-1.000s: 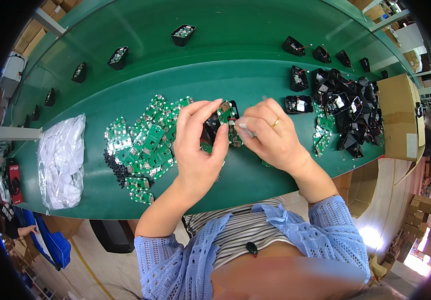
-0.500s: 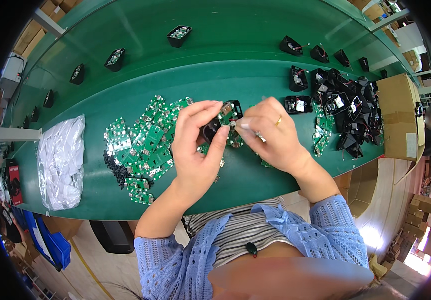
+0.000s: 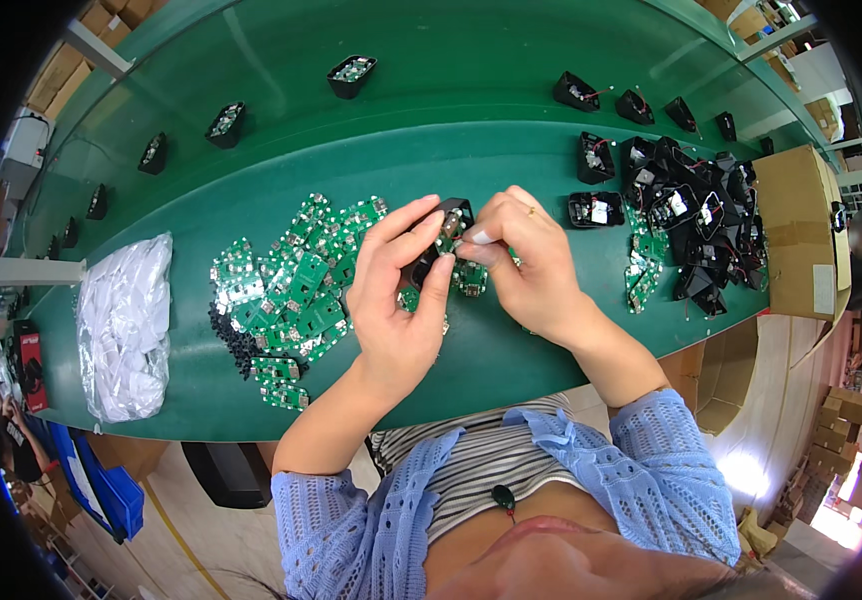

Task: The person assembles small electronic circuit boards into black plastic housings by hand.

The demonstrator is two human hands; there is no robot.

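Above the middle of the table my left hand [image 3: 398,295] is closed around a black plastic housing [image 3: 459,208], which is tilted and partly hidden by my fingers. A small green circuit board [image 3: 450,232] shows at the housing's open side, by my left thumb. My right hand [image 3: 533,262], with a ring on one finger, pinches at the edge of this board. Something thin and reddish, like a wire, shows by the fingertips; what they hold is too small to make out. More green boards [image 3: 470,280] lie on the table beneath my hands.
Left of my hands spreads a heap of green circuit boards [image 3: 306,275] beside small black parts [image 3: 235,343]. A clear bag of white pieces [image 3: 126,330] lies farther left. Black housings [image 3: 696,225] pile up at right by a cardboard box [image 3: 797,230]. Filled housings [image 3: 353,75] stand along the far green strip.
My right hand has moved slightly left, its fingers now drawn tighter together at the board. My left hand keeps its hold on the housing. The housings on the far strip have shifted slightly left.
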